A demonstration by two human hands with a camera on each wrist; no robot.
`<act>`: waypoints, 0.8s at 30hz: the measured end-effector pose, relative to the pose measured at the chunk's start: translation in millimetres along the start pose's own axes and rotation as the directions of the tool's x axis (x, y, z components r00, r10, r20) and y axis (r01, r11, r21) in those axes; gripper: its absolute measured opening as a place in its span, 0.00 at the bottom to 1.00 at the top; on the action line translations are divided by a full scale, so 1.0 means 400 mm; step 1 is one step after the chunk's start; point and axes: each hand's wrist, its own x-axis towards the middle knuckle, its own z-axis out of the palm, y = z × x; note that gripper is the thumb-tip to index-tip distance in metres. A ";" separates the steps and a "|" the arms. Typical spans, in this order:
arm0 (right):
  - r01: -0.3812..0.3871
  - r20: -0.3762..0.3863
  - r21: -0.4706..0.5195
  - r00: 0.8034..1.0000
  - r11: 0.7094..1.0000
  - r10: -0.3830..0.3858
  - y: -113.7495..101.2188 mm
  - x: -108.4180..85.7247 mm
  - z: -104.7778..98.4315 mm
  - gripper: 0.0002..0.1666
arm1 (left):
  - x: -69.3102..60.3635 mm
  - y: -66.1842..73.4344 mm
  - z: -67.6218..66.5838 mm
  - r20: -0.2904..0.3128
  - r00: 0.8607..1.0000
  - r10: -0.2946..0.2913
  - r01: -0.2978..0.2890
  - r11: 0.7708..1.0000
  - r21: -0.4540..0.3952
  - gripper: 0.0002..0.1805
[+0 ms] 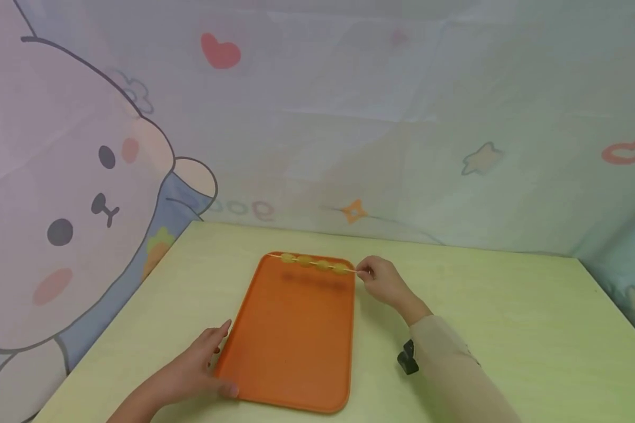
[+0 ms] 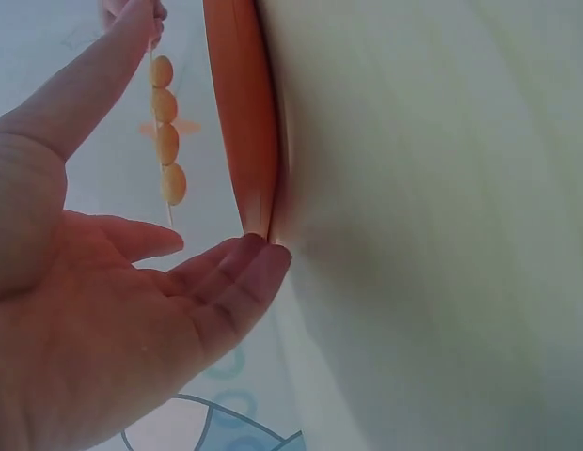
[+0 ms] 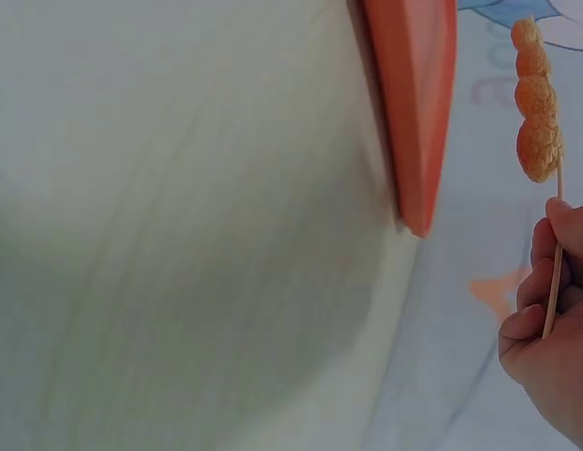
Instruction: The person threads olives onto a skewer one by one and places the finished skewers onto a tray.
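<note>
My right hand (image 1: 383,281) pinches the bare right end of a thin wooden skewer of fried balls (image 1: 323,265). Several round golden pieces sit in a row on the stick. It is held level over the far end of an orange tray (image 1: 296,335), casting a shadow there. In the right wrist view, fingers curl round the stick below the skewered balls (image 3: 538,99). At the tray's near left corner is my left hand (image 1: 190,367), its thumb by the near rim and its fingers along the left side. The left wrist view shows its fingertips (image 2: 263,268) touching the tray's edge (image 2: 244,113).
The tray lies on a pale yellow-green table (image 1: 487,305). Behind it hangs a cloth backdrop (image 1: 338,158) printed with hearts, stars and a large cartoon animal. A small black object (image 1: 408,357) shows beside the right sleeve (image 1: 450,358).
</note>
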 end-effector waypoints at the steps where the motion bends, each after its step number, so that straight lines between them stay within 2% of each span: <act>1: -0.014 0.003 0.006 1.000 1.000 0.014 0.002 0.004 0.006 0.08 | 0.000 0.000 0.001 0.013 1.000 -0.007 0.007 1.000 0.005 0.62; 5: -0.036 0.007 0.010 0.999 0.999 0.036 0.018 0.018 0.024 0.08 | 0.005 0.001 0.006 0.038 0.998 -0.051 0.050 0.998 0.026 0.63; 11: -0.057 0.013 -0.024 0.998 0.998 0.057 0.049 0.031 0.050 0.07 | 0.015 0.004 0.013 0.033 0.989 -0.142 0.141 0.989 0.042 0.64; 14: -0.056 0.022 -0.033 0.998 0.998 0.057 0.063 0.031 0.059 0.07 | 0.016 0.004 0.015 0.035 0.989 -0.145 0.143 0.988 0.055 0.64; 24: -0.068 0.039 -0.017 0.997 0.998 0.068 0.067 0.035 0.065 0.07 | 0.015 -0.003 0.016 0.032 0.996 -0.087 0.082 0.989 0.122 0.62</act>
